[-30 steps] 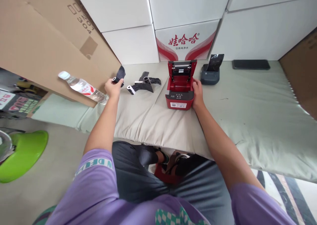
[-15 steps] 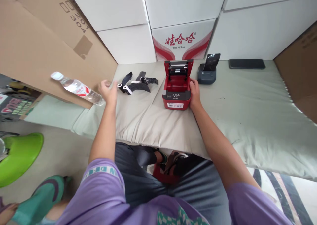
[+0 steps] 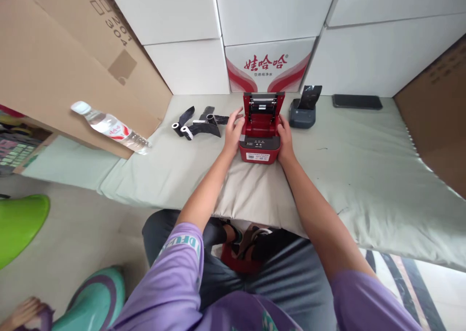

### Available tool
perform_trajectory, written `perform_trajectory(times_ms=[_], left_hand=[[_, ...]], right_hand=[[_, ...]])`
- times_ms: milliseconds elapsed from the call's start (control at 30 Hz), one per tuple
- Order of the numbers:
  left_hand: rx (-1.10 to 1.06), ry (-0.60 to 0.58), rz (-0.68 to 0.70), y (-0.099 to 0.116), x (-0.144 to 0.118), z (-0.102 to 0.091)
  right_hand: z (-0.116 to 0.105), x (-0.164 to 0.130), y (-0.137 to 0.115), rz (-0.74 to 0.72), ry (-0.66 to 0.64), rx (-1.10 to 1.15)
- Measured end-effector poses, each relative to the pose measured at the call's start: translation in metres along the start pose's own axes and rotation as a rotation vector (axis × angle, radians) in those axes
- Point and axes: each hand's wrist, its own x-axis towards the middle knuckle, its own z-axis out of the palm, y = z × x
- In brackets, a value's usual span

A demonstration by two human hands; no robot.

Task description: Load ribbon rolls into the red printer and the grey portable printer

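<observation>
My left hand (image 3: 233, 133), half-open, curves beside the red printer (image 3: 259, 155); I can't tell whether it grips. My right hand (image 3: 286, 138), curled, holds its other side. It stands lid-up between the bench's (image 3: 174, 171) front and back edges.

The person's two bare arms extend up the frame from the lower left and lower right, their forearms slanting inward. Near the centre, the left hand (image 3: 234, 134) is loosely curved, with thumb and fingers parted, and the right hand (image 3: 285, 137) bends inward opposite it, its fingertips partly hidden, the hands apart.
</observation>
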Motion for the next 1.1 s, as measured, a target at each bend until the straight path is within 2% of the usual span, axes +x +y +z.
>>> perform_trajectory(times_ms=[133, 200, 367, 467, 533, 633, 700, 800, 867, 933, 1033, 1100], left_hand=[[-0.198, -0.081, -0.055, -0.018, -0.005, 0.004], [-0.234, -0.121, -0.065, -0.022, -0.008, 0.002], [-0.260, -0.133, -0.069, -0.025, -0.010, 0.002], [-0.218, -0.122, -0.051, -0.019, -0.009, 0.000], [-0.054, -0.101, -0.011, -0.009, -0.008, -0.009], [0.305, 0.004, 0.072, 0.012, -0.004, -0.044], [0.435, 0.218, 0.058, 0.024, -0.002, -0.079], [0.539, 0.672, -0.132, 0.027, -0.002, -0.127], [0.592, 0.796, -0.309, 0.018, -0.006, -0.144], [0.585, 0.779, -0.328, 0.003, -0.010, -0.148], [0.532, 0.597, -0.174, -0.016, -0.012, -0.142], [0.528, 0.576, -0.172, -0.022, -0.010, -0.139]], right_hand=[[-0.002, 0.001, 0.004, 0.010, -0.017, -0.007], [-0.003, 0.002, 0.005, 0.016, -0.032, 0.005], [-0.005, 0.003, 0.006, 0.026, -0.024, 0.039], [-0.005, 0.004, 0.007, 0.031, -0.015, 0.021], [-0.006, 0.005, 0.008, 0.034, -0.009, 0.010], [-0.006, 0.006, 0.010, 0.043, 0.020, 0.017], [-0.007, 0.006, 0.010, 0.040, 0.032, 0.020], [-0.008, 0.007, 0.010, 0.027, 0.030, -0.005], [-0.008, 0.007, 0.011, 0.022, 0.030, -0.018], [-0.010, 0.007, 0.012, 0.019, 0.029, -0.008], [-0.012, 0.008, 0.014, 0.010, 0.021, 0.002], [-0.013, 0.008, 0.016, 0.005, 0.015, -0.013]])
